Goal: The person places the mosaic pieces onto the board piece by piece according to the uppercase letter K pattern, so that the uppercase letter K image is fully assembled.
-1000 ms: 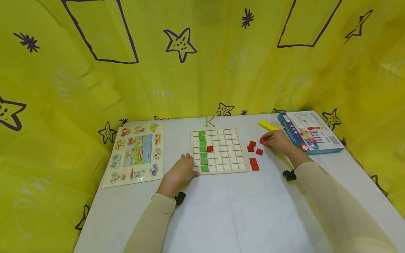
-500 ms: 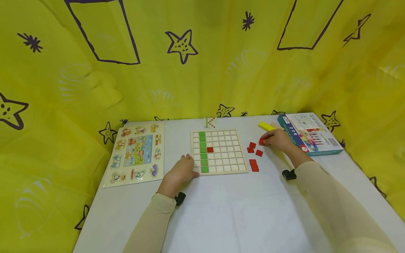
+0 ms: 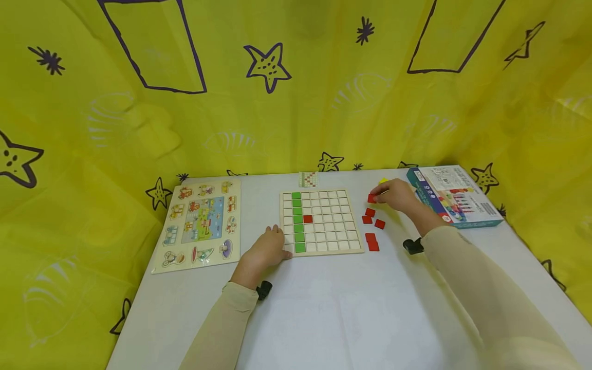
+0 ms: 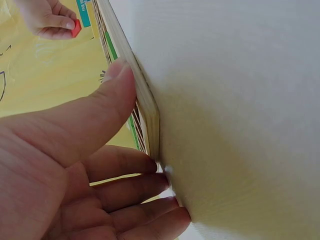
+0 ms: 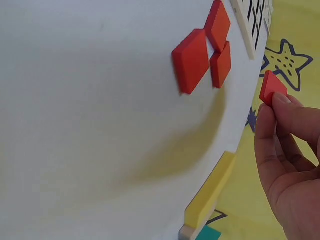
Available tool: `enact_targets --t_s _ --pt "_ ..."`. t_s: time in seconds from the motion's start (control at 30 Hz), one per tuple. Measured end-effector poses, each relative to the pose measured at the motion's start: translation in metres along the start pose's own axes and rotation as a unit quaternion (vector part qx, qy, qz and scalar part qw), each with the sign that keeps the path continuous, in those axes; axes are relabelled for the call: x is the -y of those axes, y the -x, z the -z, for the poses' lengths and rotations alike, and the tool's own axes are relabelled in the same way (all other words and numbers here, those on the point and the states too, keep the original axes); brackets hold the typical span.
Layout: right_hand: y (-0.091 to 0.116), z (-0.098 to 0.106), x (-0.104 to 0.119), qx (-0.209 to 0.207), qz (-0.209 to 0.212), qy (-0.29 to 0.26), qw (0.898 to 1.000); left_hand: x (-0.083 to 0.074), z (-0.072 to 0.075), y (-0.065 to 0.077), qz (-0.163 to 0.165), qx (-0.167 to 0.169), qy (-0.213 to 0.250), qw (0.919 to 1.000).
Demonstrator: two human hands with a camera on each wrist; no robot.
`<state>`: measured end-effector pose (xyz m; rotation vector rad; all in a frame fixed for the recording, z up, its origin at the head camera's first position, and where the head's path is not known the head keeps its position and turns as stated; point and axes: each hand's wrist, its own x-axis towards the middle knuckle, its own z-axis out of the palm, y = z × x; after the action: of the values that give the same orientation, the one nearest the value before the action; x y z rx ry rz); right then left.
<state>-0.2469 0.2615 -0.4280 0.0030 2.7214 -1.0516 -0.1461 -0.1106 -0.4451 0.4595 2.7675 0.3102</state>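
A wooden grid board (image 3: 329,253) lies on the table with a column of green squares (image 3: 298,211) and a single red square (image 3: 308,219) in its cells. At its front left corner rests my left hand (image 3: 262,254), thumb against the front edge and relaxed fingers along the left side. In the left wrist view, the thumb (image 4: 112,100) touches the board's edge (image 4: 145,100). My right hand (image 3: 399,196) pinches a red square tile (image 5: 273,88) between thumb and fingers, raised above the table. Several loose red tiles (image 3: 380,224) lie right of the board.
A small pattern card (image 3: 308,179) lies behind the board. To the left is a wooden picture puzzle (image 3: 196,226). A yellow bar (image 5: 210,192) lies beside the teal box (image 3: 455,195) at the back right. Yellow cloth (image 3: 296,118) hangs behind the table.
My right hand has risen from the table and moved left and back, carrying the red tile. My left hand stays at the board's corner.
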Motion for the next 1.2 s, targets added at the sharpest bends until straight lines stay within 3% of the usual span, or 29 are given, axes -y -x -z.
enact_targets --t_s 0.3,0.6,1.2 --pt "-0.011 -0.013 0.023 0.009 0.029 0.009 0.999 0.001 0.0 -0.001 0.0 0.001 0.014 0.9999" --pt "-0.019 -0.03 0.047 0.028 0.027 0.001 0.999 0.0 0.001 0.0 0.003 0.007 0.02 0.9998" --pt "-0.034 -0.075 0.078 0.041 0.093 0.011 0.995 0.0 0.002 0.0 0.007 0.01 0.013 0.9998"
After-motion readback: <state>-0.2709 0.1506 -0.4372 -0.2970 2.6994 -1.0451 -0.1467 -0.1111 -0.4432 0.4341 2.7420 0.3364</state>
